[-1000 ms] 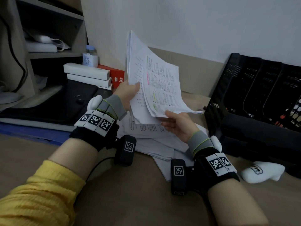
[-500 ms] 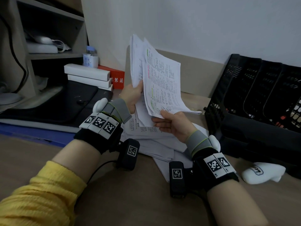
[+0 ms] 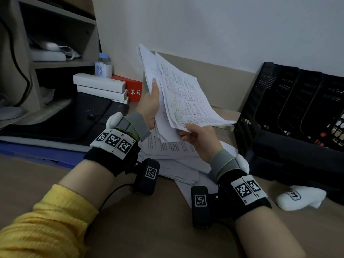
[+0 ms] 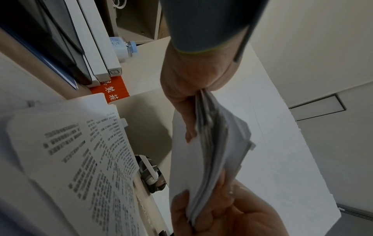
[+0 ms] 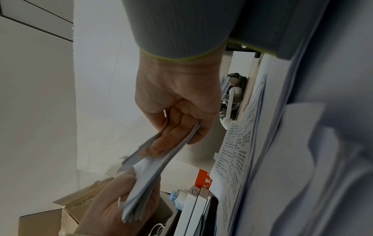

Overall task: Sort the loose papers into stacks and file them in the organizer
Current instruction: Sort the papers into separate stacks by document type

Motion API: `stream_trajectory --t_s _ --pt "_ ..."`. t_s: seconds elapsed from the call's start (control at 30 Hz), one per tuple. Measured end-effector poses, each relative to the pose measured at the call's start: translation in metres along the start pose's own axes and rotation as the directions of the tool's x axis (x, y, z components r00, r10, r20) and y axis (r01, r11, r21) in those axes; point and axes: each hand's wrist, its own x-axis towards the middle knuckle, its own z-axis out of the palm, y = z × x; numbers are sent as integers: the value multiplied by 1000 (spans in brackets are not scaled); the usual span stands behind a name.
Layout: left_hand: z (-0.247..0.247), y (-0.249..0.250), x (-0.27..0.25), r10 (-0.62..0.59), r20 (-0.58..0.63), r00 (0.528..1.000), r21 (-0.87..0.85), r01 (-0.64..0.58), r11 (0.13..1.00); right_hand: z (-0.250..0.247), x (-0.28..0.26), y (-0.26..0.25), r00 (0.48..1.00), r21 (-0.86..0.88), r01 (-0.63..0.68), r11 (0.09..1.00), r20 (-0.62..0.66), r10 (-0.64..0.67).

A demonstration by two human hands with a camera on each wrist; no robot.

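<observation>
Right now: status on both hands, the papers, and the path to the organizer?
Left hand and right hand both grip the raised paper sheaf. More loose papers on desk beneath. Black organizer at right, nothing blocking it.

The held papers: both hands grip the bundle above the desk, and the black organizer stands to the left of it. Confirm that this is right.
One thing is wrong: the black organizer stands to the right of the held papers, not the left, as the head view shows. The rest holds: the left hand and the right hand both grip the bundle above the desk.
</observation>
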Motion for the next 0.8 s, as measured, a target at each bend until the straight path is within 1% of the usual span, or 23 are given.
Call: stream_trajectory --t_s 0.03,0.1,0.23,0.33,0.4,0.47,0.57,0.67,0.73,0.8 --pt "-1 0 1 -16 4 1000 23 16 1000 1 -1 0 1000 -11 5 1000 11 -5" --pt "3 8 -9 -4 26 1000 43 3 999 2 -2 1 999 -45 19 999 31 -18" --pt "3 3 -10 -12 -11 1000 -87 11 996 4 -4 1 996 -92 41 995 82 -34" --pt "0 2 -6 -33 -42 999 -83 29 996 6 -5 -1 995 -82 37 996 94 -29" --pt "-1 2 -4 -48 -48 998 -96 43 994 6 -4 -1 997 -93 24 995 73 -17" --pt "0 3 -4 -43 -35 998 -111 39 993 4 -3 -1 1000 -122 -14 992 21 17" --pt "-1 8 -8 16 -40 999 -98 -20 995 -2 2 1 987 -159 -127 979 -120 108" --pt "-5 17 -12 89 -40 995 -82 -92 992 -17 8 8 934 -153 -227 962 -314 170" --pt "-10 24 -12 113 -12 993 -49 -114 992 -25 11 11 891 -110 -239 965 -420 173" --pt "-15 30 -15 106 47 993 18 -107 994 -30 12 12 869 -85 -225 971 -469 160"
